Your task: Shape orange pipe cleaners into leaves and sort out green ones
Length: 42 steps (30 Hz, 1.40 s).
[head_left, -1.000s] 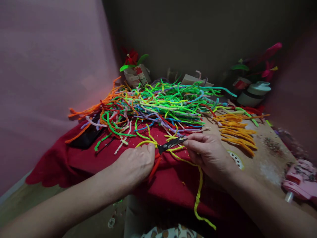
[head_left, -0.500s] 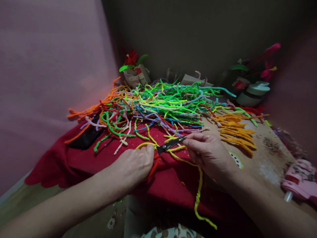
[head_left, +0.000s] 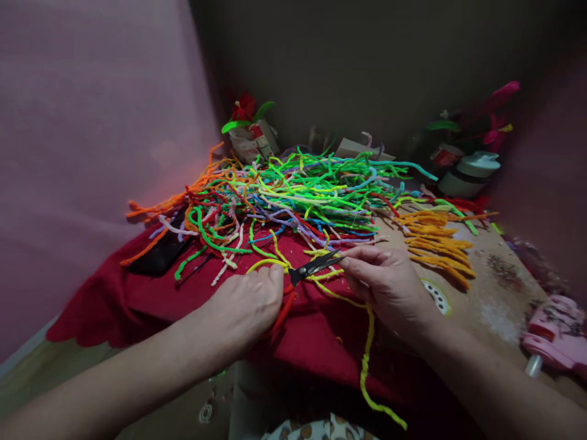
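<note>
My left hand [head_left: 254, 299] is closed around the red handles of a pair of scissors [head_left: 305, 271]. Their black blades stand slightly apart and point right, toward my other hand. A yellow pipe cleaner [head_left: 262, 263] curves out beside my left knuckles. Thumb and forefinger of my right hand [head_left: 378, 272] are pinched at the blade tips, on the end of what looks like a yellow pipe cleaner; the fingers partly hide it. Another length of yellow pipe cleaner [head_left: 367, 360] passes below that hand and hangs over the table's front edge.
A large heap of multicoloured pipe cleaners [head_left: 312, 189] covers the back of the red cloth [head_left: 137, 299]. Orange bundles [head_left: 438, 244] lie at right on the brown board [head_left: 486, 299]. A pink glue gun [head_left: 557, 333], a lidded jar [head_left: 468, 174] and a dark flat object [head_left: 158, 253] surround them.
The scissor blades have opened a little. The hanging yellow strand has shifted slightly, its lower end moving right and down. Both hands stay almost in place.
</note>
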Tool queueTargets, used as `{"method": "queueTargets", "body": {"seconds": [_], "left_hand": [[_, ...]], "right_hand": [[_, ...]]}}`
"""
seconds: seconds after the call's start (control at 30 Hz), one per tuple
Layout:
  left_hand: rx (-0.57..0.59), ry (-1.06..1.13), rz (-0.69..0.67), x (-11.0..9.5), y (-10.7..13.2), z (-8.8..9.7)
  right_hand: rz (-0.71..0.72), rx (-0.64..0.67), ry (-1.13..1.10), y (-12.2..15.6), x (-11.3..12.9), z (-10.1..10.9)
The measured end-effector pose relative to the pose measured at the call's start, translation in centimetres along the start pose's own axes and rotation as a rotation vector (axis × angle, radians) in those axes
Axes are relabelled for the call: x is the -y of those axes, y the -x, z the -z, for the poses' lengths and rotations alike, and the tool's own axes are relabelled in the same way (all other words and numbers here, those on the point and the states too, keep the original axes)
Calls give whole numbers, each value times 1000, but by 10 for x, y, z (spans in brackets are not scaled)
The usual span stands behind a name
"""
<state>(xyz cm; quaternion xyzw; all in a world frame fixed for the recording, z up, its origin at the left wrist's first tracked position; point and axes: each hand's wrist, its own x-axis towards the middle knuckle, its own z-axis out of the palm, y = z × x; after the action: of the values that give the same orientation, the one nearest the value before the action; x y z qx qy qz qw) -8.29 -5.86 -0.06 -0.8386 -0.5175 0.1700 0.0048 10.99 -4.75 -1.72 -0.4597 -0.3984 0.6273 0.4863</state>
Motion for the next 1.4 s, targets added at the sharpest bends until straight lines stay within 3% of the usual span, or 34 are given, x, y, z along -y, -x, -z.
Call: {"method": "queueTargets", "body": {"seconds": [0.23,0.67,0.83,0.97,1.17,1.4], "left_hand": [[-1,-21,-13,-3,0,5],[-54,-41,-79,4,3,-5],[-82,-54,-121,8,3,-9],[-105,-58,-66,14,2,-7],[-172,-93,116,39,-9,5],[-195,-115,40,50,-36,18]], "right_hand": [[33,8,15,0,-3,3],[61,16,37,0,-4,4],[24,4,-17,-1,-4,3],[-17,6,-46,-3,-4,2],[34,-6,-98,-9,-4,6],[-6,30,-194,-12,2,8]]}}
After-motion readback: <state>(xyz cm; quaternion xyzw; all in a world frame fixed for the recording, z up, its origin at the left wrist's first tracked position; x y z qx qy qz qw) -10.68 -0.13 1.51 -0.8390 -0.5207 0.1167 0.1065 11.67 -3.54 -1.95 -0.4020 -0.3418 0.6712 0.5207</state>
